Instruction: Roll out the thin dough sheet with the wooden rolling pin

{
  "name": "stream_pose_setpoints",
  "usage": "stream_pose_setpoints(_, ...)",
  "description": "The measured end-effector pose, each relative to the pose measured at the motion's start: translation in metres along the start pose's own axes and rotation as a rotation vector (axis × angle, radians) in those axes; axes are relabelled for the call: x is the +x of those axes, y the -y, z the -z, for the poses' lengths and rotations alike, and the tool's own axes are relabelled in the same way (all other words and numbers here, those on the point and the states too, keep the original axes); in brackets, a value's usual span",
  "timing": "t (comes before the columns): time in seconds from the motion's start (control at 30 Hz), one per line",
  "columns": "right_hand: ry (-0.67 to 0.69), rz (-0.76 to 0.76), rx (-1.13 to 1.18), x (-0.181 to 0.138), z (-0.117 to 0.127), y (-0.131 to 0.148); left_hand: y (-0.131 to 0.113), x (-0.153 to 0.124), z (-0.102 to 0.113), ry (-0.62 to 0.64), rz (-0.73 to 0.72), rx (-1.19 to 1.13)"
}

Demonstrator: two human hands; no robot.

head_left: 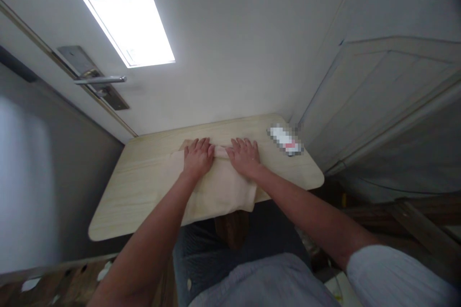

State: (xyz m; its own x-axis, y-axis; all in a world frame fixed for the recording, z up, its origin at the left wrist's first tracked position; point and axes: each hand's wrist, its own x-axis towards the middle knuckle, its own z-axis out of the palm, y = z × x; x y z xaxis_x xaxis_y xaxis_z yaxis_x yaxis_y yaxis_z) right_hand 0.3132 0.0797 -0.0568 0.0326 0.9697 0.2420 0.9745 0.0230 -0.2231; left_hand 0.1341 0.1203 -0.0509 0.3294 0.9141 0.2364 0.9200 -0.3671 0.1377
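A pale cream cloth [219,187] lies on the light wooden tabletop, its near edge hanging slightly over the front. Along its far side runs a narrow folded strip [220,151], visible between my two thumbs. My left hand [199,156] rests palm down on the cloth's far left part, fingers stretched forward and a little apart. Level with it, my right hand [245,156] presses on the far right part, fingers spread and thumb pointing toward the strip. Both palms hide the cloth beneath them.
The small tabletop [133,177] has rounded corners and stands against a white door [230,57] with a metal handle [104,79]. A blurred-out white object [284,140] lies at its back right. Wooden beams [414,216] are low on the right.
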Motion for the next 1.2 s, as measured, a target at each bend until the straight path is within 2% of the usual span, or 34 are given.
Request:
stream_pose_setpoints(0.23, -0.008, 0.095, 0.018, -0.054, 0.007, 0.014, 0.004, -0.056, 0.014, -0.014, -0.022, 0.005)
stream_pose_setpoints(0.4, 0.017, 0.143, 0.062, -0.070, 0.011, 0.014, 0.009, -0.076, 0.032, -0.032, -0.094, 0.053)
stream_pose_setpoints(0.53, 0.007, 0.149, 0.100, -0.066, 0.015, 0.013, 0.008, -0.093, 0.039, -0.073, -0.095, 0.073)
stream_pose_setpoints(0.8, 0.021, 0.216, 0.072, -0.057, 0.007, 0.039, 0.001, -0.125, 0.029, -0.145, 0.148, 0.086)
stream_pose_setpoints(1.0, 0.041, 0.243, 0.068, -0.021, -0.006, 0.058, -0.007, -0.121, 0.026, -0.158, 0.254, 0.098)
stream_pose_setpoints(1.2, 0.049, 0.226, 0.074, 0.015, -0.018, 0.072, 0.008, -0.098, 0.021, -0.107, 0.292, 0.067)
